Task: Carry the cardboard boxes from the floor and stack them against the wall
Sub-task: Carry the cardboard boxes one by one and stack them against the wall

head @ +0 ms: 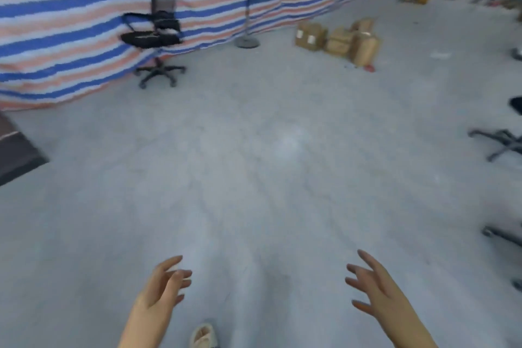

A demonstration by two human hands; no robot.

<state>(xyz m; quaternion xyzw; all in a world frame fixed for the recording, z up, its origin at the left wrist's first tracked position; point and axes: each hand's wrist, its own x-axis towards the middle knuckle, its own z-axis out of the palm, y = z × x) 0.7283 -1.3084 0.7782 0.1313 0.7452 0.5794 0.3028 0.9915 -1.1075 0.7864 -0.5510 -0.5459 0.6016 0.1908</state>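
From the head view I saw both hands held out low in the near part of the scene, holding nothing. The left hand (pixel 162 287) had its fingers (pixel 180 275) loosely spread and slightly bent; the right hand (pixel 375 285) had its fingers wide and straight, palm turned inward. Just below the left hand, a light-coloured shoe (pixel 204 335) showed at the near edge.

The cardboard boxes (pixel 337 41) sat in a small cluster on the grey floor (pixel 268 164), far and to the right of centre, close to the striped tarpaulin (pixel 70 8) that covered the far wall. At least three touched one another; blur kept me from an exact count. A small red thing (pixel 370 68) lay on the floor just near of them.

Between my hands and the boxes lay open floor. Left of the boxes a lamp-like stand (pixel 248 22) rose from a round base, and farther left a black office chair (pixel 156 37) stood against the tarpaulin. More chair bases (pixel 500 144) lined the right edge, and a dark block (pixel 17 147) jutted in at the left.
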